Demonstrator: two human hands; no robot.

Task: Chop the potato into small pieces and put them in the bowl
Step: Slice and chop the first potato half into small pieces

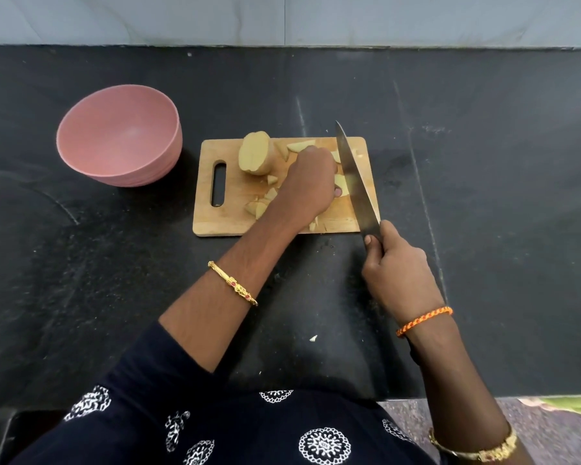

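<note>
A wooden cutting board [222, 216] lies on the black counter. On its far left part stands a large potato half [254, 157], cut face toward me. Several small potato pieces [260, 206] lie scattered round my left hand [307, 182], which curls over a potato piece [341, 184] and holds it down beside the blade. My right hand [394, 263] grips the handle of a long knife [353, 176], its blade slanting across the board's right side, right against the held piece. The empty pink bowl [118, 135] stands left of the board.
The black stone counter [483, 196] stretches wide on both sides, with a pale tiled wall behind. A small potato scrap [313, 337] lies on the counter near me. The counter's front edge runs just before my body.
</note>
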